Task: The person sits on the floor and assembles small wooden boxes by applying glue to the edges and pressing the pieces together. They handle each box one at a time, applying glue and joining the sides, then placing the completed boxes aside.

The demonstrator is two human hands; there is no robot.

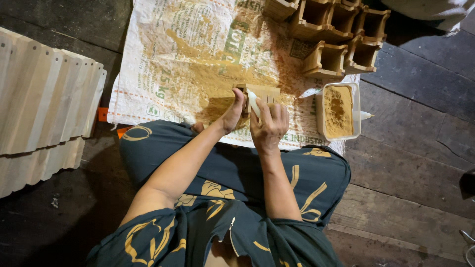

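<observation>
Sawdust, fine and ochre, coats the woven plastic sack (pixel 173 64) and fills a rectangular white tub (pixel 338 111). Left hand (pixel 231 114) braces a small wooden box (pixel 262 93) on the sack; right hand (pixel 269 126) grips a white glue bottle (pixel 254 103) against it. Five finished square boxes (pixel 341 37) sit beyond; pale scalloped slats (pixel 44 99) remain stacked, apparently unused.

sack: woven sack (pixel 163 64) spread on the plank floor (pixel 415 148)
box: small wooden box (pixel 262 94) at sack's middle
tub: sawdust tub (pixel 338 111) on right edge
planters: wooden planter boxes (pixel 341 34) at far right corner
slats: wooden slats (pixel 44 109) left of sack
</observation>
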